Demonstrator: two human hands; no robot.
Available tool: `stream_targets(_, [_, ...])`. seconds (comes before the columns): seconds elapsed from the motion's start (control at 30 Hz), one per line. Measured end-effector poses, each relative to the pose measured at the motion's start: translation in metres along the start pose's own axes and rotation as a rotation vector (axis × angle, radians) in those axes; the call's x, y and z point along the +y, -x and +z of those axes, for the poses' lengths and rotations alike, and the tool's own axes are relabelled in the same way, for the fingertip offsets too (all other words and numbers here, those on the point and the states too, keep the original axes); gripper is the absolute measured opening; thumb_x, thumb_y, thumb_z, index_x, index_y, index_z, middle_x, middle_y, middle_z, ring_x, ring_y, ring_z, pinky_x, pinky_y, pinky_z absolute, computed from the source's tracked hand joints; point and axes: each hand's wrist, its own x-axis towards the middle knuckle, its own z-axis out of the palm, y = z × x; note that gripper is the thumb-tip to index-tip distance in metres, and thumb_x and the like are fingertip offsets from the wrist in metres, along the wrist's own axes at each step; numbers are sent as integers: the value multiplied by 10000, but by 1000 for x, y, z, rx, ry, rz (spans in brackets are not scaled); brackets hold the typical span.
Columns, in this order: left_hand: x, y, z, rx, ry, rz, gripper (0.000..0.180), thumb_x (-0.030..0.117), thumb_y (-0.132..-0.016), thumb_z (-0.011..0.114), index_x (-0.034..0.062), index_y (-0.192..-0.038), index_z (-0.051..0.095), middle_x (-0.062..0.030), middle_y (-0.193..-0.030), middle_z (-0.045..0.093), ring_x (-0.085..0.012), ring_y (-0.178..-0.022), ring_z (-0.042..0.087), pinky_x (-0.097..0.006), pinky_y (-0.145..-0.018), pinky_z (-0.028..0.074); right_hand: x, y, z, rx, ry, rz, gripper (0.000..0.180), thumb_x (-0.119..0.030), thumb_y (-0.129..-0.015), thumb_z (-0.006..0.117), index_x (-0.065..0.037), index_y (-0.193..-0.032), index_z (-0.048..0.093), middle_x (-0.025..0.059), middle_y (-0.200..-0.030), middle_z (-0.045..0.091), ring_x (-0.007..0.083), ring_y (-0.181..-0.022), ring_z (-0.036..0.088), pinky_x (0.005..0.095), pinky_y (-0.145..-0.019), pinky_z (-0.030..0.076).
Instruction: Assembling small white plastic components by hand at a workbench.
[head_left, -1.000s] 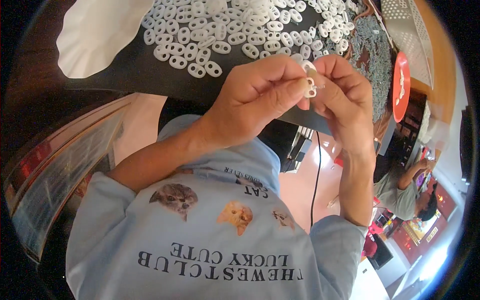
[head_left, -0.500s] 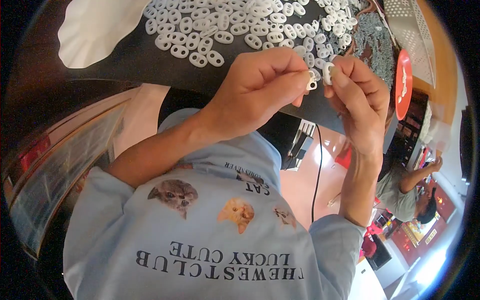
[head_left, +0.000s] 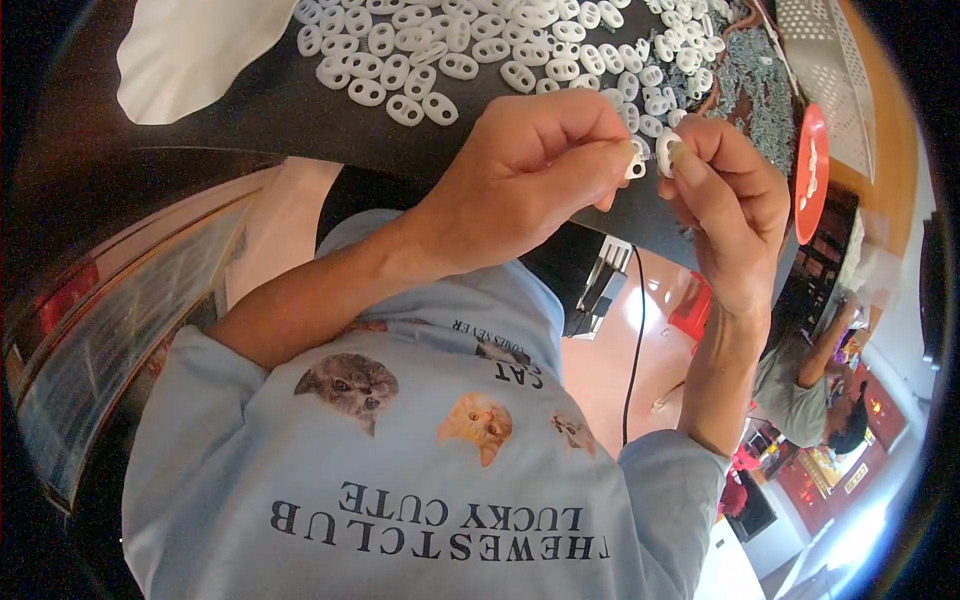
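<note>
My left hand pinches a small white plastic piece with a squarish hole between thumb and forefinger. A white oval cord stopper with holes is gripped in the fingertips of my right hand. The two pieces face each other, close together above the table's near edge. Something thin, perhaps a small spring, shows faintly in the gap. Beyond my hands, many loose white two-hole cord stopper pieces lie spread over the dark table. Smaller white pieces are heaped at their right.
A pile of grey springs lies at the right, beside a red dish holding small white bits. A white wavy-edged tray stands at far left, a perforated white basket at far right. Another person is at lower right.
Both hands keep their pinches and appear slightly further right. The piece in my right hand has turned a little, showing more of its face. The other person's raised arm has moved.
</note>
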Motion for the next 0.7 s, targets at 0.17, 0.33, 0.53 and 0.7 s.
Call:
stream_targets(0.17, [-2, 1, -2, -12, -18, -16, 171, 164, -933, 482, 21, -894, 568, 6, -692, 540, -13, -536, 396, -167, -475, 307, 2, -1, 4, -34, 26, -28, 87, -54, -869, 557, 11, -811, 567, -25, -687, 512, 34, -633, 435, 190, -547, 328])
stream_targets(0.33, [-2, 1, -1, -12, -12, -9, 179, 178, -937, 485, 23, -900, 568, 8, -691, 537, -13, -535, 395, -165, -473, 304, 0, 1, 9, -28, 54, -12, 109, -71, -881, 549, 11, -810, 564, -31, -685, 503, 34, -628, 419, 191, -542, 323])
stream_targets(0.53, [-4, 1, -2, -6, -18, 2, 190, 188, -939, 486, 23, -898, 571, 6, -687, 541, -12, -525, 391, -165, -464, 302, 2, -1, 10, -31, 44, -12, 124, -86, -894, 533, 12, -819, 554, -35, -685, 494, 38, -629, 399, 193, -540, 315])
stream_targets(0.7, [1, 2, 1, 44, 35, -14, 176, 122, -901, 503, 26, -763, 554, 20, -630, 507, -29, -572, 430, -198, -506, 348, 1, 0, 13, -45, 41, -14, 140, -104, -902, 543, 10, -821, 557, -40, -698, 494, 41, -633, 390, 202, -542, 321])
